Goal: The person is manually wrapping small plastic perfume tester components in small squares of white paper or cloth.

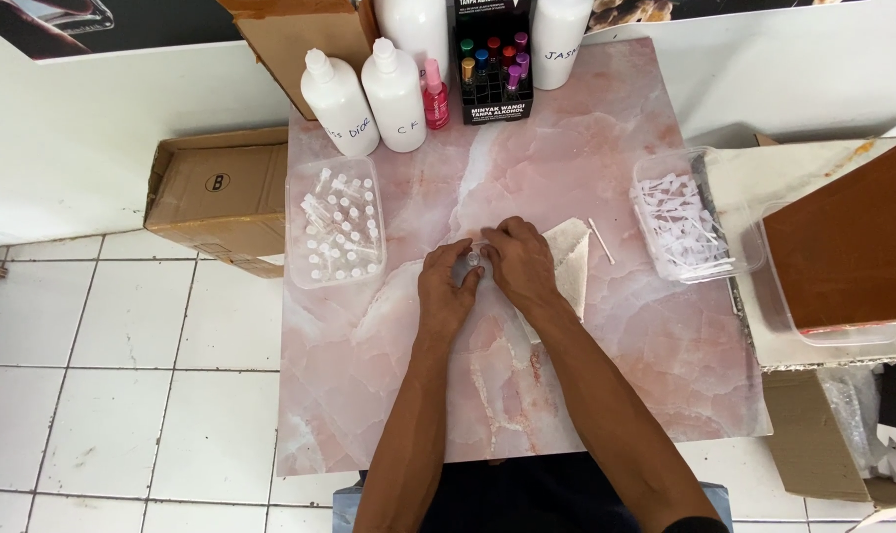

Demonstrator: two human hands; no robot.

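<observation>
Small vial [475, 260] between both hands

Small perfume-refill workspace — pink marble-look table [606, 375], white refill bottles [367, 94], rack of coloured vials [492, 61], tiled floor [122, 395]

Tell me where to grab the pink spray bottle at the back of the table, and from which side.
Grip the pink spray bottle around its body, below the cap, coming from the front, the person's side. It stands upright; a white bottle stands close on its left and the black rack of small vials on its right, so the sides look too tight. Judged from above only.
</observation>
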